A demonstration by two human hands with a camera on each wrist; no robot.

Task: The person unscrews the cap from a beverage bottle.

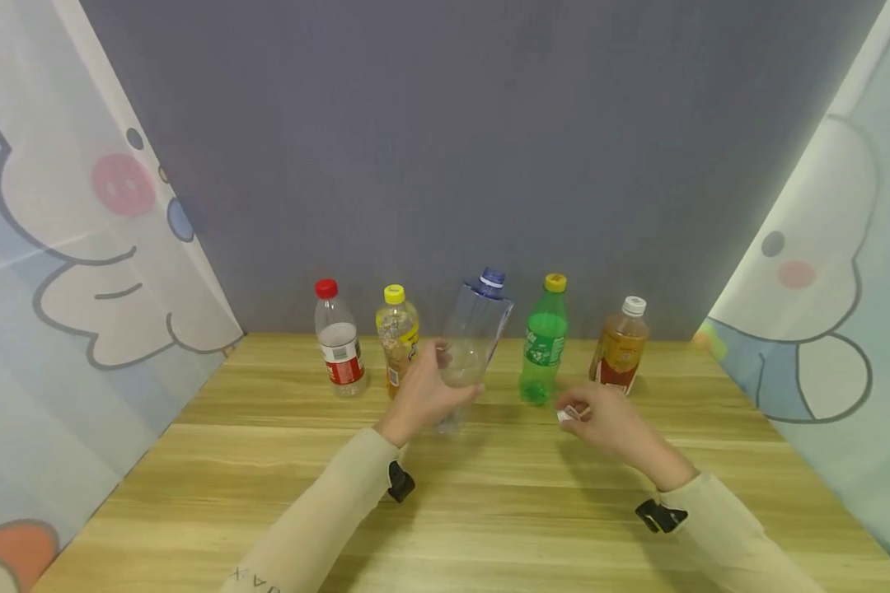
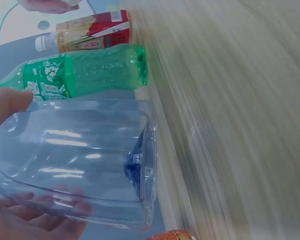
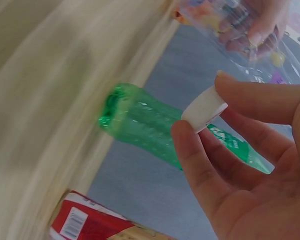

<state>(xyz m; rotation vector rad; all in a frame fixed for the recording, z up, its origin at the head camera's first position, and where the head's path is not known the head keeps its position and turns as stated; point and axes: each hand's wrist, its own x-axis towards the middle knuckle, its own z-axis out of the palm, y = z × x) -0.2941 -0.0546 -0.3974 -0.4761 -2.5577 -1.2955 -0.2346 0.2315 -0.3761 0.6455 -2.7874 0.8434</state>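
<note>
While left hand [image 1: 426, 389] grips tilted clear bottle [image 1: 471, 329], right hand [image 1: 614, 424] pinches white item [image 3: 204, 110] near green bottle [image 1: 544, 346] upright on desk [image 1: 504, 519].

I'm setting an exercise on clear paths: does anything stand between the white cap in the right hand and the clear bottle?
Nothing visible seems to block a path in front. The green bottle stands between the white cap and the clear bottle from side to side, but appears set farther back than the cap.

Left hand [image 1: 428, 390] gripping, right hand [image 1: 610, 420] pinching
</note>
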